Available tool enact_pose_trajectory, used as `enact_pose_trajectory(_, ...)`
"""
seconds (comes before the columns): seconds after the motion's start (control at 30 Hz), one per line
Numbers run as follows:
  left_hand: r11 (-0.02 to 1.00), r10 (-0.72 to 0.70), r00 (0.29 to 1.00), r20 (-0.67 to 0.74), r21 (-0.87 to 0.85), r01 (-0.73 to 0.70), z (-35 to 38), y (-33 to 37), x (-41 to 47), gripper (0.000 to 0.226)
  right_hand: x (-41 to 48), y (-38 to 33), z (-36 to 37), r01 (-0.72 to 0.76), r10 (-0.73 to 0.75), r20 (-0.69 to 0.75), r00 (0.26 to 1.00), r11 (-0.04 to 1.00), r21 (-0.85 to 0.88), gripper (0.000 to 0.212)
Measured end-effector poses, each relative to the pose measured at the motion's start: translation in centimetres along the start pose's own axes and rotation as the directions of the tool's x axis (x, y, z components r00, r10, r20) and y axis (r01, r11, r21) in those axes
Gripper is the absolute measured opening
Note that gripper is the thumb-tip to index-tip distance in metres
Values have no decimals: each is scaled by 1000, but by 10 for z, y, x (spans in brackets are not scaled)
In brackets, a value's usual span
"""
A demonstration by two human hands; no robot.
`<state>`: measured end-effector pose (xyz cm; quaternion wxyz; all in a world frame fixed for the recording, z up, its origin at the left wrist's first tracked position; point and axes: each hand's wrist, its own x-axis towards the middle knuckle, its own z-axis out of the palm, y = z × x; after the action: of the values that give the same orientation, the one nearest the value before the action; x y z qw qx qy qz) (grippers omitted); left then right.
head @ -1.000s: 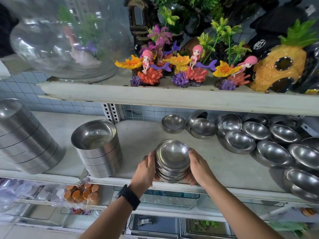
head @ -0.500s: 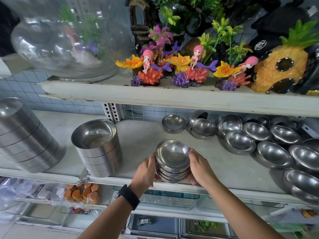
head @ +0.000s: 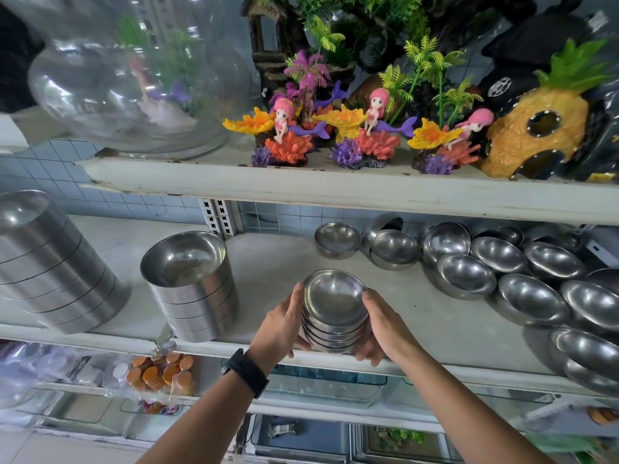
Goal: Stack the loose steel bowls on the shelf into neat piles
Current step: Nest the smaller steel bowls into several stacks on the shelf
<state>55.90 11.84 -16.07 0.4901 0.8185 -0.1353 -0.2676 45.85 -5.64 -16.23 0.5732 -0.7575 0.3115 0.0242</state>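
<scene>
Left hand [head: 279,324] and right hand [head: 385,326] with fingers closed around a bowl pile [head: 335,313], at front edge of shelf [head: 274,262], loose bowls [head: 465,274] toward right end

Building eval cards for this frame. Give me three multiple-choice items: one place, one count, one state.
1. Where is the small bowl stack?
A. front edge of the middle shelf
B. top shelf
C. floor

2. How many mermaid figurines sit on the top shelf?
A. one
B. three
C. six

3. How is the small stack held?
A. left hand only
B. untouched
C. both hands

Answers: 1 A, it sits at the shelf's front lip. 2 B, three pink-haired figures show. 3 C, left hand and right hand cup its sides.
</scene>
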Motion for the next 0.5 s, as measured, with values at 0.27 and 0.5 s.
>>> enact_pose_trajectory(0.27,1000,11,1000,29,-24,-10,0,0,2,73,2,7,5,29,-30,10,1000,997,75,41)
enact_pose_trajectory(0.5,999,17,999,28,42,-18,-4,0,6,66,1,5,3,29,-29,8,1000,1000,10,41)
